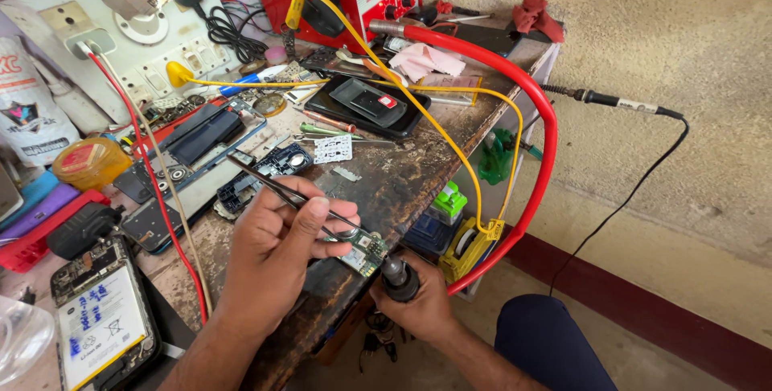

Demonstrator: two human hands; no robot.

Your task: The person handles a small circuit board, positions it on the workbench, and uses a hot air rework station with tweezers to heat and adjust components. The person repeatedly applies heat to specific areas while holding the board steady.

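Both hands are gripping: left hand [277,242] pinching thin black tweezers [281,190], right hand [418,302] closed around a black hot-air nozzle [396,274] beside the small green circuit board [363,250] at the worktop [402,182] edge. Board looks light, stiff, breakable; hold its edges.

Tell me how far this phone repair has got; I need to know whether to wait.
Done: a phone lies opened on the bench, and a small green board is out. In hand: the left hand pinches tweezers onto the board, while the right hand holds a hot-air handpiece beside it. Left: the board is not refitted and the phone is unclosed.
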